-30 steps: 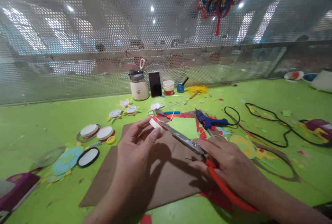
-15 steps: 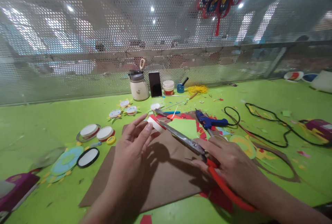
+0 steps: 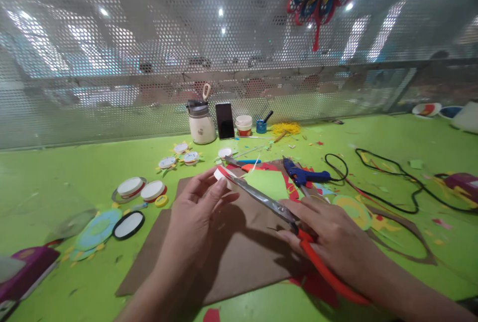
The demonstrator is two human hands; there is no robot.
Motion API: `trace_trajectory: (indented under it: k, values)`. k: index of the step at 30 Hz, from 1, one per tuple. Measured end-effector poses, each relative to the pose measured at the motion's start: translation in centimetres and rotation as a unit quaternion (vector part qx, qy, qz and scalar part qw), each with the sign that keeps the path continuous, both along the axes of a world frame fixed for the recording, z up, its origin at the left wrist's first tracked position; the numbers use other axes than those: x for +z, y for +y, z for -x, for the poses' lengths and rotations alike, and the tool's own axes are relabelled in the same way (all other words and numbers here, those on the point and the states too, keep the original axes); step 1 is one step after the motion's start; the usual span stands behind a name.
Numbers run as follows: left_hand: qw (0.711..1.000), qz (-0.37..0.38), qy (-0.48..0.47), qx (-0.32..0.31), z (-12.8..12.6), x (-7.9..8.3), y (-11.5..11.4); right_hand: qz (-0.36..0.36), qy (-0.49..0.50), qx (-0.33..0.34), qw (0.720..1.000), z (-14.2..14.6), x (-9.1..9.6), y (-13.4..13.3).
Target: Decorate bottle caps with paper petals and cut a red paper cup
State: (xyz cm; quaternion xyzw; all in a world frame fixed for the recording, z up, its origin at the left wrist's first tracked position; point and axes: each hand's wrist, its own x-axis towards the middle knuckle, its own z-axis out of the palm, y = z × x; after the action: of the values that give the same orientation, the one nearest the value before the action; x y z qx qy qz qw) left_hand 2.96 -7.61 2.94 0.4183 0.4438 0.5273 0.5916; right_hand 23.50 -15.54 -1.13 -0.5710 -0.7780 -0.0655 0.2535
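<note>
My left hand (image 3: 199, 207) pinches a small white disc with a red edge (image 3: 221, 174) between thumb and fingers, above a brown cardboard sheet (image 3: 227, 262). My right hand (image 3: 328, 230) grips scissors with orange-red handles (image 3: 324, 267). The scissor blades (image 3: 261, 196) point left, and their tips lie against the red edge of the disc. From this angle the blades look nearly closed. Beyond them a light green paper piece (image 3: 267, 183) rests over red scraps on the cardboard.
A blue glue gun (image 3: 304, 175) lies right of the cardboard, its black cord (image 3: 392, 197) looping across the green table. White lids (image 3: 152, 190) and a light blue paper ring (image 3: 97, 230) lie at left. A white jug (image 3: 201, 125) and a phone (image 3: 224, 121) stand at the back.
My left hand has turned the disc slightly, so less of its white side shows. The scissors stay at its red edge. The whole view has shifted a little.
</note>
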Motion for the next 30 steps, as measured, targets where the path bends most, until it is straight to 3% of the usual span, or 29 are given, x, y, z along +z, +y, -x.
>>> trace_trajectory:
  k: [5, 12, 30]
  values:
    - [1.0, -0.007, 0.013, -0.009, 0.2, 0.1, 0.0, 0.002, 0.004, -0.001, 1.0, 0.1, 0.0, -0.1]
    - [0.994, -0.072, 0.079, 0.006, -0.5, 1.3, -1.5, -0.04, -0.01, 0.013, 0.999, 0.3, 0.3, -0.3]
    - [0.988, -0.099, 0.116, 0.037, -1.1, 1.9, -2.4, -0.002, 0.014, 0.006, 1.0, 0.3, 0.2, -0.2]
